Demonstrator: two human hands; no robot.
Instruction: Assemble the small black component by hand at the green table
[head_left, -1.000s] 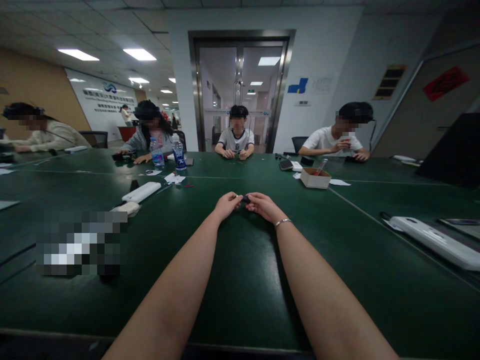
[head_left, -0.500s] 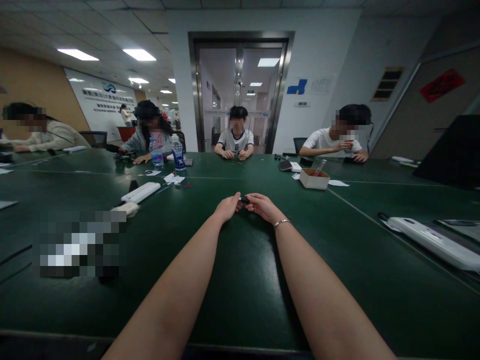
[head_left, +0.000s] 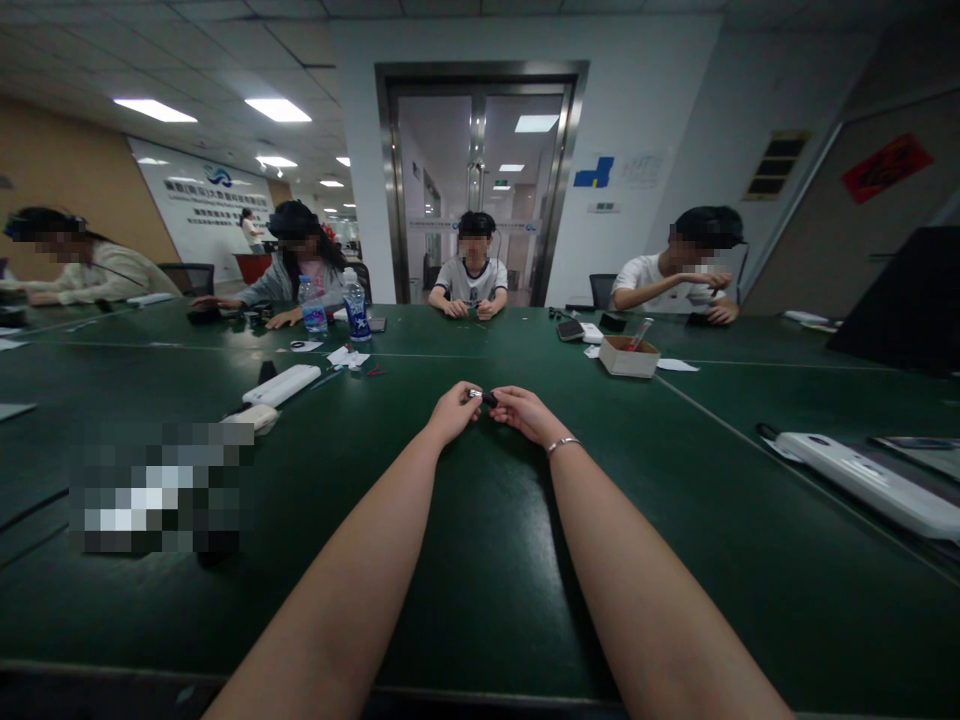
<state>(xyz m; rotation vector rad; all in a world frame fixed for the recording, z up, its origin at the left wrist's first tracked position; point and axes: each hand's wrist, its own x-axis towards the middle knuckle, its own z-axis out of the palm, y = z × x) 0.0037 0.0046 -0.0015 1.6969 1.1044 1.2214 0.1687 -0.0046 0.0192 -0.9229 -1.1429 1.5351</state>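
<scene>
Both my arms stretch forward over the dark green table (head_left: pixel 480 560). My left hand (head_left: pixel 454 410) and my right hand (head_left: pixel 525 412) meet fingertip to fingertip above the table's middle. Between them they pinch a small black object (head_left: pixel 489 399) with a shiny silver bit at its left end; it is too small to name. The fingers of both hands are curled closed on it. A thin bracelet (head_left: pixel 564 443) circles my right wrist.
A small cardboard box (head_left: pixel 628 357) stands at the back right. A white flat device (head_left: pixel 282 384) lies at the left, another (head_left: pixel 870 482) at the right edge. Two water bottles (head_left: pixel 357 304) stand far left. Several people sit along the far side.
My hands stay almost still; a silver bit now shows at the left end of the black object. The person at the back right has raised a hand.
</scene>
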